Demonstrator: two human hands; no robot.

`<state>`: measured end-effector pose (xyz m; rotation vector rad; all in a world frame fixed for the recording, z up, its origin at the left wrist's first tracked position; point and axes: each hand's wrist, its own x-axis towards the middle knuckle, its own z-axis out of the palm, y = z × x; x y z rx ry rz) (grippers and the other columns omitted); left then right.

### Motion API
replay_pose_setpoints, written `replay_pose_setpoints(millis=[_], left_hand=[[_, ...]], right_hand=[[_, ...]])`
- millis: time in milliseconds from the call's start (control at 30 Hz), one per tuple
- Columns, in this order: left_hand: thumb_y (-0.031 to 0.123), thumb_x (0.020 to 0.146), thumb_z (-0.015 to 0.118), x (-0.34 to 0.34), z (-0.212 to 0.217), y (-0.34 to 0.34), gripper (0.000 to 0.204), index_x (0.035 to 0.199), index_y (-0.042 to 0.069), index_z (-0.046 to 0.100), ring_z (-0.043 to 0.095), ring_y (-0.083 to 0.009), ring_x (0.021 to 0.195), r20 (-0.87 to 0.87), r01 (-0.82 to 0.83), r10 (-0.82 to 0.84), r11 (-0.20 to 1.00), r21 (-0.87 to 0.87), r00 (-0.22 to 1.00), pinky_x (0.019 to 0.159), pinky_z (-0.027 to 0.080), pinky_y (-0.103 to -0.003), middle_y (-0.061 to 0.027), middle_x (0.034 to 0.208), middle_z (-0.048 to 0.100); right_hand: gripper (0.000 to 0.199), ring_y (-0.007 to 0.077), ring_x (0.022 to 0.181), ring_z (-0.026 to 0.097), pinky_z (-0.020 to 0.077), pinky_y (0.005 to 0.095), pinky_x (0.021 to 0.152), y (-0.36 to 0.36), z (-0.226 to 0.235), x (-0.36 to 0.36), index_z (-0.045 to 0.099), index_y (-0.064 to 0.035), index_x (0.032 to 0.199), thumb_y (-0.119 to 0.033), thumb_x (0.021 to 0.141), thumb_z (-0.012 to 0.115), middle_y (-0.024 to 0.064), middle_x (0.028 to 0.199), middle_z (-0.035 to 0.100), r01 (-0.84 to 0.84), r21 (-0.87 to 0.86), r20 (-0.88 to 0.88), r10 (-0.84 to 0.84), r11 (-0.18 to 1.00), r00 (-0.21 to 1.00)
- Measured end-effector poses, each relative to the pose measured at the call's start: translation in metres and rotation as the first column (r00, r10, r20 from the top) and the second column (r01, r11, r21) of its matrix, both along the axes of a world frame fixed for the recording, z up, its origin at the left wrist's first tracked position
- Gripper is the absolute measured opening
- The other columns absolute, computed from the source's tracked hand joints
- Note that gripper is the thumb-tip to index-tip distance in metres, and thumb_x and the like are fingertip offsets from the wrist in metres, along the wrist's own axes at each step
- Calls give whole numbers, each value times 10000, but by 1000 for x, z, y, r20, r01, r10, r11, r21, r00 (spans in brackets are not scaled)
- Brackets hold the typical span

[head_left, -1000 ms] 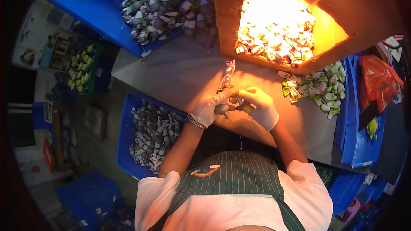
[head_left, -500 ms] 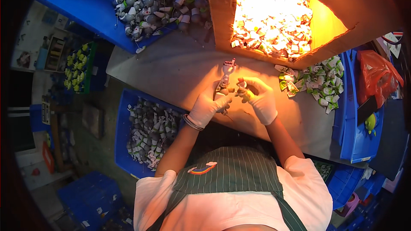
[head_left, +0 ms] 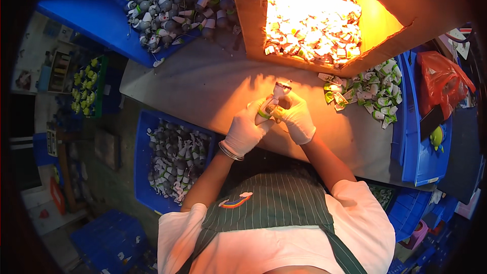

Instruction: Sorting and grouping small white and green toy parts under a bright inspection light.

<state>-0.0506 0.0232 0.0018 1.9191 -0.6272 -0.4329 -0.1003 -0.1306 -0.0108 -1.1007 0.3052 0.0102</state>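
Observation:
Both my hands wear thin white gloves and meet over the table in front of me. My left hand [head_left: 244,131] is closed around a small white and grey toy figure [head_left: 280,91] with a bright green band low on it. Its dark-rimmed end points up and away from me. My right hand [head_left: 298,122] is closed on the toy from the other side, fingertips pressed to its middle. The fingers hide much of the toy, and I cannot make out any small piece between them.
A cardboard box [head_left: 252,35] of brightly lit white pieces stands at the back. White-and-green pieces [head_left: 375,91] lie at the right, beside stacked blue trays [head_left: 410,147]. Grey-and-white toys fill a blue bin [head_left: 143,182] at the left and lie piled [head_left: 193,5] at the back left.
My right hand has moved left onto the toy; before, it was apart, pinching something small. The toy has turned in my left hand, showing its green band. The view has shifted slightly.

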Motion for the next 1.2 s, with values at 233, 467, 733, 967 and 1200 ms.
replay_pose_setpoints(millis=[233,467,733,967,1200], left_hand=[[177,828,693,0,-1,11,376,1146,11,584,648,-327,958,-14,65,-64,998,16,998,839,499,-369,-203,1030,639],[256,817,693,15,19,21,282,1029,85,614,621,-285,811,632,86,-219,968,234,743,677,476,-383,-73,897,616],[281,866,667,31,18,34,192,957,118,620,580,-217,639,623,281,-345,938,202,702,580,471,-341,-26,805,604],[407,954,543,11,13,26,368,1013,46,579,533,-119,527,-875,131,-290,957,-259,388,411,413,-243,-50,733,570],[319,981,543,6,-29,-16,262,977,64,601,512,-66,493,-180,-49,14,979,-196,984,392,400,-252,6,628,545]], right_hand=[[240,131,769,620,484,233,619,22,-14,-5,546,-51,992,-213,888,689,42,875,614,83,-126,164,-62,989,984],[578,148,557,581,372,233,403,-33,19,-1,567,-90,926,-661,886,484,54,754,602,-348,463,-325,521,815,789],[95,211,639,603,463,342,527,-25,17,2,613,-105,796,-164,767,680,48,768,624,143,-959,259,545,247,797],[100,261,662,609,496,336,571,-28,33,11,604,-81,788,-26,708,627,59,870,659,-55,-982,29,433,180,901],[381,67,696,565,469,209,601,-35,-17,5,520,-39,1294,-128,936,615,36,964,624,127,-347,203,-57,929,978]])
